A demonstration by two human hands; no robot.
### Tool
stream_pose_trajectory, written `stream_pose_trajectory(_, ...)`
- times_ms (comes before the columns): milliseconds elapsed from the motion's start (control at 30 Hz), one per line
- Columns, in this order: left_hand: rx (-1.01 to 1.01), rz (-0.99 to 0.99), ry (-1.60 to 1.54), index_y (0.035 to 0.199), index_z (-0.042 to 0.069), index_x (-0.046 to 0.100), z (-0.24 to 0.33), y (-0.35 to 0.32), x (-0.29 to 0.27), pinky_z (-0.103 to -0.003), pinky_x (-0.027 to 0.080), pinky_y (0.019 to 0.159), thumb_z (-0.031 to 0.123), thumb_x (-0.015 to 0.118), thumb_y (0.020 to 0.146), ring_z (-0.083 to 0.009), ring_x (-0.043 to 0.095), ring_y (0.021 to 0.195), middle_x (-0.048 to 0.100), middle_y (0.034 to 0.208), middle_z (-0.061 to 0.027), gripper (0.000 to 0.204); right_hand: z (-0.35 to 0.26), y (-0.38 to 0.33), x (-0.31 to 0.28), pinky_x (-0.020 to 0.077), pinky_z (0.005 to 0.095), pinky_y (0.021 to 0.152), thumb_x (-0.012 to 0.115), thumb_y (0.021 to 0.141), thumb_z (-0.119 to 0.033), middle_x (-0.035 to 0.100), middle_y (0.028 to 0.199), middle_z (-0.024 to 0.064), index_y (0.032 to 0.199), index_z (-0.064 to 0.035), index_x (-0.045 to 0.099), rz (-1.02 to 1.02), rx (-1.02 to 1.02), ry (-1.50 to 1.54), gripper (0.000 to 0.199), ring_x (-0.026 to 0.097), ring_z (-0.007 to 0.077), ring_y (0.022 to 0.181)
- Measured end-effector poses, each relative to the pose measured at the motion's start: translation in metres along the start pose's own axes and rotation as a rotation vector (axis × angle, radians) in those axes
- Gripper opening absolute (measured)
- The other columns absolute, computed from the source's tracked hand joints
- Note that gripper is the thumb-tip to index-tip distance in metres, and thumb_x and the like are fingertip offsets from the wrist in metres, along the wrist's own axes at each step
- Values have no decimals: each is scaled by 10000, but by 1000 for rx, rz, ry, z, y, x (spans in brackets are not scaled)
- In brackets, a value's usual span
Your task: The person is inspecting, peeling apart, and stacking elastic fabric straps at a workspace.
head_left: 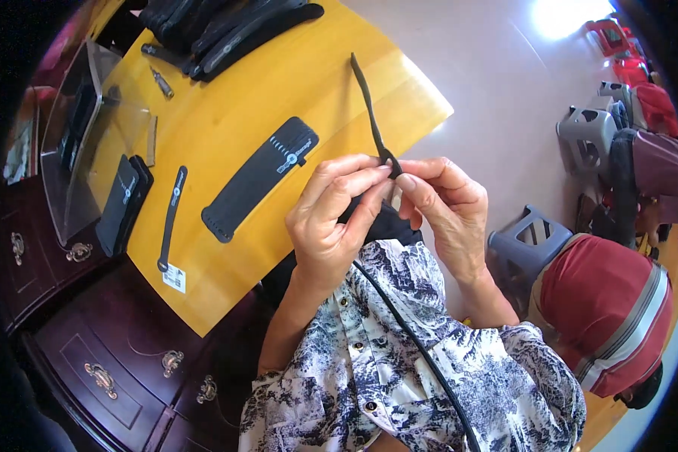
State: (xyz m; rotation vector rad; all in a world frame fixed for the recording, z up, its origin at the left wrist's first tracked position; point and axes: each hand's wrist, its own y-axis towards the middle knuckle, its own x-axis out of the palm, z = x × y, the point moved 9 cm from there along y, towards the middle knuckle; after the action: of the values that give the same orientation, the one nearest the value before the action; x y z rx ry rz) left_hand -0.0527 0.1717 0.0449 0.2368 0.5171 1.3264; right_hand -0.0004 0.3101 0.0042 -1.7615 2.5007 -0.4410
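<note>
Left hand (331,218): thumb and forefinger pinched shut on the lower end of a narrow black strap (371,113), other fingers curled over a dark piece (384,224) held below. Right hand (444,211): fingertips closed on the same strap end, meeting the left just beside it. Both hands raised above the near edge of the yellow surface (233,120), in front of the person's patterned shirt.

Strap orientation: long axis runs from the pinch point up and slightly left; free tip points away from the person, over the surface. Strap stands nearly straight, with a slight bend near the grip.

Progress, judged: the strap end is being worked at the junction with the dark piece; whether it is seated or joined cannot be told, as the fingers hide the joint. Looks mid-step, not finished.

On the surface, untouched: a wide black band (260,177) lying diagonally, a thin black strap with a white tag (170,218), a flat black case (122,203), a stack of black straps (226,30) at the far edge. Red bag (603,316) on a grey stool (523,241) to the right.
</note>
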Motion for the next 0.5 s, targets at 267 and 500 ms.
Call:
stream_pose_trajectory(267, 44, -7, 29, 883, 7, 676, 8, 6, -10, -268, 516, 665, -81, 706, 706, -190, 642, 787, 653, 892, -101, 200, -24, 6, 6, 422, 155, 487, 635, 864, -93, 623, 737, 17, 998, -37, 683, -55, -221, -284, 153, 541, 30, 589)
stream_pose_trajectory(500, 39, 1, 12, 863, 3, 675, 5, 7, -14, -259, 512, 657, -81, 712, 703, -183, 639, 771, 653, 889, -98, 184, -18, 11, 11, 469, 166, 523, 655, 851, -89, 646, 771, 30, 960, -8, 684, -70, -122, -158, 139, 566, 44, 618)
